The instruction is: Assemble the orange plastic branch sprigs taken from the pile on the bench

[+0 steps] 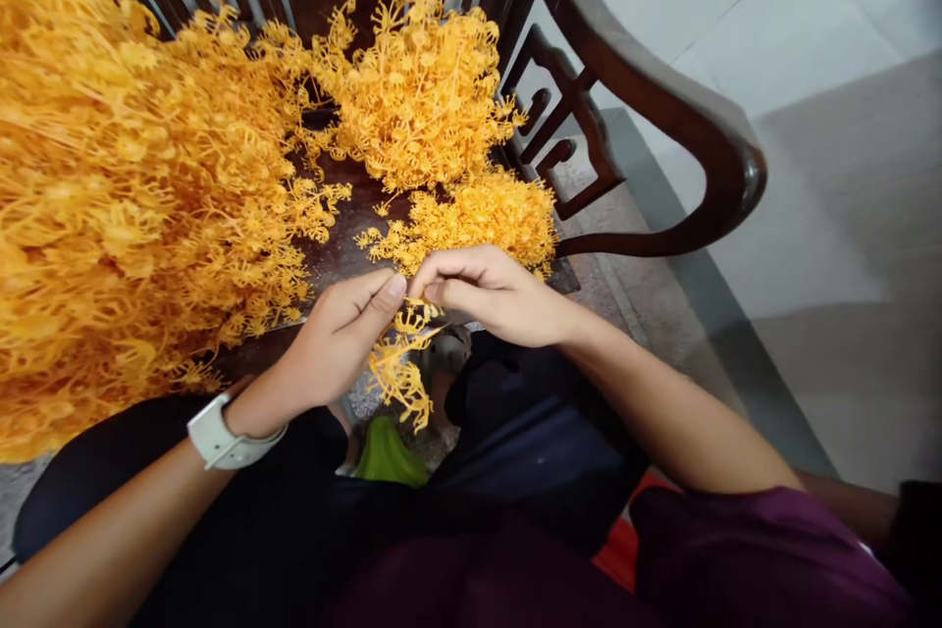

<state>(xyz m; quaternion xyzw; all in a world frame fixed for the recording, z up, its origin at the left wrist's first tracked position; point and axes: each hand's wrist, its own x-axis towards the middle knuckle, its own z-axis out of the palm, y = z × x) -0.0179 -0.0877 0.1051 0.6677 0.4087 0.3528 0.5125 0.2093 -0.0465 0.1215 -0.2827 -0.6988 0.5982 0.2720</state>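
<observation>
As the left hand [335,339] and right hand [493,294] pinch one yellow sprig [401,375], heaps [132,206] (filling the dark chair [648,88]) crowd ahead.

The big heap of orange plastic flower sprigs [110,216] is running off the left edge, burying the dark wooden seat's [342,250] left side. The fingers [460,267] are hiding the small orange sprig's [401,373] top end.

The wooden surface [353,250] is carrying a small sprig heap [486,216] beside the armrest [648,88], a big heap [125,216] farther off.
</observation>
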